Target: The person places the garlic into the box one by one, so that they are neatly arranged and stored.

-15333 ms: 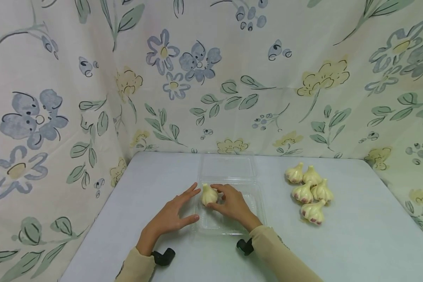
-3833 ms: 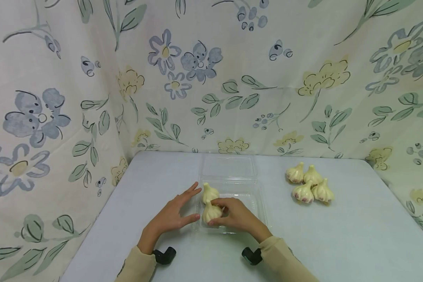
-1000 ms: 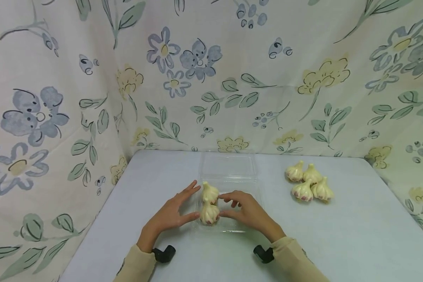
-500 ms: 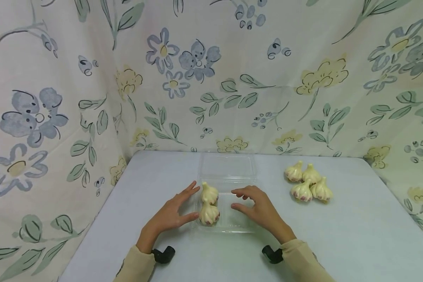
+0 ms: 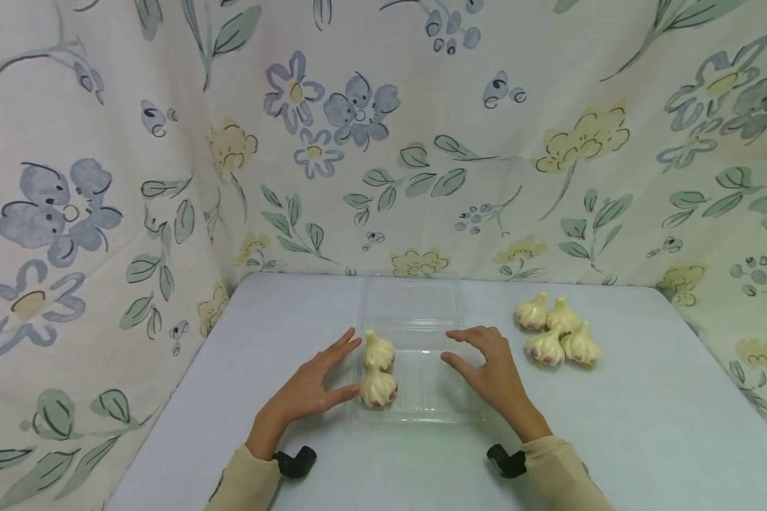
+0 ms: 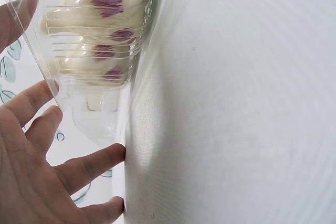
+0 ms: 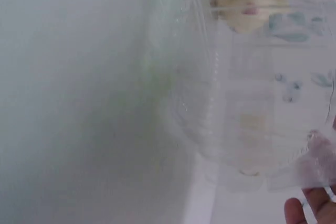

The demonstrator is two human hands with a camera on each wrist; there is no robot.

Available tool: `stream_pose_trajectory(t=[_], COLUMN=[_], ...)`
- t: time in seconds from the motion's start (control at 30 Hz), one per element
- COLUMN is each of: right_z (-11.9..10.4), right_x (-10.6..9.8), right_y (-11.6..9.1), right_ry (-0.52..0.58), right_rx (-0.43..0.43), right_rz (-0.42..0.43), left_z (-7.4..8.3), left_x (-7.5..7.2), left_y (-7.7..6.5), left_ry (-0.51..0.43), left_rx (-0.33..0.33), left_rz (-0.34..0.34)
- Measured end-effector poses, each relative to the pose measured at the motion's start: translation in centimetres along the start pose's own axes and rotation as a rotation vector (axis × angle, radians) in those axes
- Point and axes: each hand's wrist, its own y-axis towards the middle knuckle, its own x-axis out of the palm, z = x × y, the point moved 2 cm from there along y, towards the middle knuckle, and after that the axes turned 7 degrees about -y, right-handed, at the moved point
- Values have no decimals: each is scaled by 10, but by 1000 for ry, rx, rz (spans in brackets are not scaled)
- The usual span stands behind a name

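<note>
Two garlic bulbs sit one behind the other along the left side of a clear plastic clamshell container (image 5: 431, 387): the rear bulb (image 5: 379, 350) and the front bulb (image 5: 378, 389). My left hand (image 5: 309, 387) rests at the container's left edge with fingers spread. In the left wrist view its thumb and fingertips (image 6: 44, 93) meet the rim, and purple-marked garlic (image 6: 107, 51) shows through the ribbed wall. Over the container's right edge is my right hand (image 5: 495, 369), thumb and fingers apart and nothing between them. The right wrist view is blurred.
Several more garlic bulbs (image 5: 546, 348) lie in a cluster on the white table (image 5: 639, 419), right of the container. The container's lid (image 5: 412, 301) lies folded back behind it. A floral curtain (image 5: 383, 142) stands along the back and sides.
Earlier, my right hand set the second garlic bulb in front of the first. Since then it has let go and moved right, away from the bulbs. The left hand stays put.
</note>
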Motion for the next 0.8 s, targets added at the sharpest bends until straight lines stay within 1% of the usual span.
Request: stream_pose_trajectory(t=[0.27, 0.5, 0.67, 0.8], right_z=[14, 26, 34, 41], right_x=[-12, -23, -30, -35], right_y=[-4, -6, -11, -16], right_ry=[-35, -43, -52, -87], right_rx=[98, 118, 149, 157], right_rz=[46, 97, 111, 127], left_z=[0, 1, 1, 0], left_x=[0, -1, 0, 0], left_y=[1, 0, 0, 0], left_ry=[-2, -8, -13, -11], left_rx=[2, -2, -4, 3], left_rz=[0, -6, -6, -2])
